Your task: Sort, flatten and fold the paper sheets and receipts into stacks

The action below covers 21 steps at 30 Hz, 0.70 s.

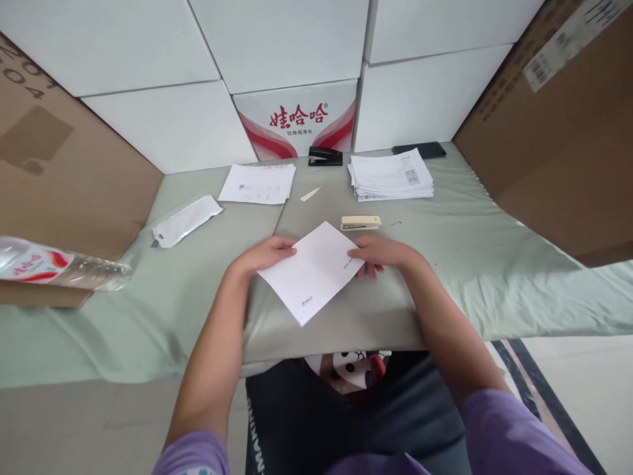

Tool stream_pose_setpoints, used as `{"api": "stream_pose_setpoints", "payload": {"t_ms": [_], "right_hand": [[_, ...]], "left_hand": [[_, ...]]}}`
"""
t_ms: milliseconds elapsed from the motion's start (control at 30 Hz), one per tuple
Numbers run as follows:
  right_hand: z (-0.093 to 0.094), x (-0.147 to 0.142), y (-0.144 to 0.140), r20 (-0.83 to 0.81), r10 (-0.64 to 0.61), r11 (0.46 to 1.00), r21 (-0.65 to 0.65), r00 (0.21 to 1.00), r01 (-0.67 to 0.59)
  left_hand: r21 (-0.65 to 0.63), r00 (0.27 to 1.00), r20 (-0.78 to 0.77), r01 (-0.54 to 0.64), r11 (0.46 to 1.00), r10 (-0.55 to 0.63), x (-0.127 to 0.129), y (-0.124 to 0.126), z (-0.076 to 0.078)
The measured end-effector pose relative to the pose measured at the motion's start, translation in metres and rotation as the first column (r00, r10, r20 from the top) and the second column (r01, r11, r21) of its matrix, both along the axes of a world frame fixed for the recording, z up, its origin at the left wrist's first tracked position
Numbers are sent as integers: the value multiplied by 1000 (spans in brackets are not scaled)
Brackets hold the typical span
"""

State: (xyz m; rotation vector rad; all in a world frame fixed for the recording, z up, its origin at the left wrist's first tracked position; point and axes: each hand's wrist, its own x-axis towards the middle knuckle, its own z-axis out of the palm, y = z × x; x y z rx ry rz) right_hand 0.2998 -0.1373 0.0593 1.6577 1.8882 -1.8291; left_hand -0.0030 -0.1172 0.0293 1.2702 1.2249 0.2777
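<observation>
White boxes (297, 39) stand stacked behind a desk (475, 264) with a pale green cloth on it, and big brown cardboard boxes (568, 145) lean at both sides. One box in the middle has red writing on it (298, 119). Near the front of the desk lies a white sheet of paper (311, 270), turned like a diamond, with a small staple mark near its lower corner. The left hand (264, 254) holds the left corner of the paper, with its fingers curled over the edge. The right hand (383, 254) holds the right corner, with the thumb on top and the other fingers tucked under the paper. Just behind the paper sits a cream stapler (361, 223). Farther back, by the boxes, rests a black stapler (325, 156). A thick stack of papers (390, 175) lies at the back right, with a dark phone (419, 150) just behind it. A thin pile of papers (258, 183) lies at the back left, and a small paper scrap (310, 194) is beside it. A white plastic bag (185, 220) lies at the left. A water bottle (59, 264) pokes in from the far left.
</observation>
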Motion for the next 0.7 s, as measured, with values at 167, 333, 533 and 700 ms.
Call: {"api": "stream_pose_setpoints", "payload": {"t_ms": [167, 333, 533, 700], "right_hand": [[-2, 19, 6, 155, -30, 993, 120, 987, 11], [-1, 29, 9, 241, -283, 925, 325, 928, 198], [1, 29, 11, 207, -443, 818, 491, 872, 299], [-3, 30, 12, 152, -474, 791, 506, 867, 344]], "left_hand": [[32, 994, 76, 74, 997, -76, 16, -2, -8], [64, 992, 52, 109, 992, -112, 18, -3, -11], [191, 990, 77, 98, 977, -115, 28, -3, -14], [181, 991, 105, 66, 981, -86, 27, -3, -11]]}}
